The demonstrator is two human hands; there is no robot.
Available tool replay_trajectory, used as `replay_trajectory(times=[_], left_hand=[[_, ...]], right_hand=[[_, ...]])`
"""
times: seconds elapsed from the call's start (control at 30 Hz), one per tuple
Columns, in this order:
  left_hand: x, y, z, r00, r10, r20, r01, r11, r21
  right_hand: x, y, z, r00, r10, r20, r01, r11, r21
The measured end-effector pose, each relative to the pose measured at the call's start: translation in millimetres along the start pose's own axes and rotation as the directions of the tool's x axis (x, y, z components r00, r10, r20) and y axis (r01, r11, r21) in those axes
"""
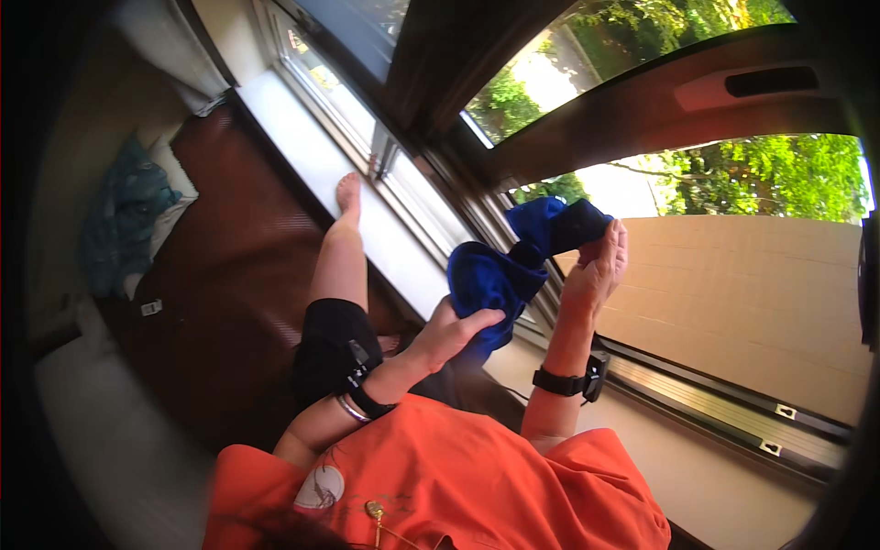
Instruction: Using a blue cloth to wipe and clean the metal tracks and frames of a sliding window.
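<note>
A dark blue, soft-looking cloth (490, 280) stretches bunched between my two hands beside the window. My left hand (451, 332) is closed on its lower left part, the thumb lying over the folds. Higher up and to the right, my right hand (600, 261) pinches the cloth's far end with the fingers pressed together. The middle of the cloth is twisted and folded, so its full shape cannot be made out. Each wrist wears a black strap with a small device.
A dark-framed window (642, 105) stands along the right, with greenery and a beige wall (724, 284) behind it. My bare foot (348, 192) rests on the white sill (302, 151). A teal cloth (133, 215) lies on the brown mat (220, 229) at left, near a small white tag (150, 308).
</note>
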State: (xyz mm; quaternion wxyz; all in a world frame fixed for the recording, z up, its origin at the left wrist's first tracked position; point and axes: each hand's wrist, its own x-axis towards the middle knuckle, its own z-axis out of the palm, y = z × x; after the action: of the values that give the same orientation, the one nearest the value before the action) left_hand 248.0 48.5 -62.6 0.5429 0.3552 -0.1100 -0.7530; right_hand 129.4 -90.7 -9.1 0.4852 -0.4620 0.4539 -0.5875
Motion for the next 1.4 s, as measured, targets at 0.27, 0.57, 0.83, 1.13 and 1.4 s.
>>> replay_trajectory(times=[0.27, 0.57, 0.83, 1.13, 1.4], left_hand=[[3, -18, -41, 0.957, -0.064, -0.283, 0.058, 0.998, -0.029], [36, 38, -81, 0.863, 0.018, -0.505, -0.036, 0.999, -0.026], [36, 0, -60, 0.892, -0.119, -0.436, 0.161, 0.985, 0.062], [15, -77, 3, 0.909, -0.410, -0.077, 0.414, 0.865, 0.282], [-16, -66, 18, 0.924, -0.345, 0.162, 0.249, 0.868, 0.429]], right_hand=[[-31, 123, 25, 0.984, 0.044, 0.172, 0.062, 0.823, -0.565], [4, 198, 122, 0.896, -0.070, 0.439, 0.413, 0.499, -0.762], [-33, 190, 50, 0.940, -0.132, 0.315, 0.340, 0.419, -0.842], [-86, 152, -127, 0.990, -0.140, 0.017, 0.045, 0.202, -0.978], [-118, 69, -197, 0.974, 0.174, 0.146, -0.217, 0.517, 0.828]])
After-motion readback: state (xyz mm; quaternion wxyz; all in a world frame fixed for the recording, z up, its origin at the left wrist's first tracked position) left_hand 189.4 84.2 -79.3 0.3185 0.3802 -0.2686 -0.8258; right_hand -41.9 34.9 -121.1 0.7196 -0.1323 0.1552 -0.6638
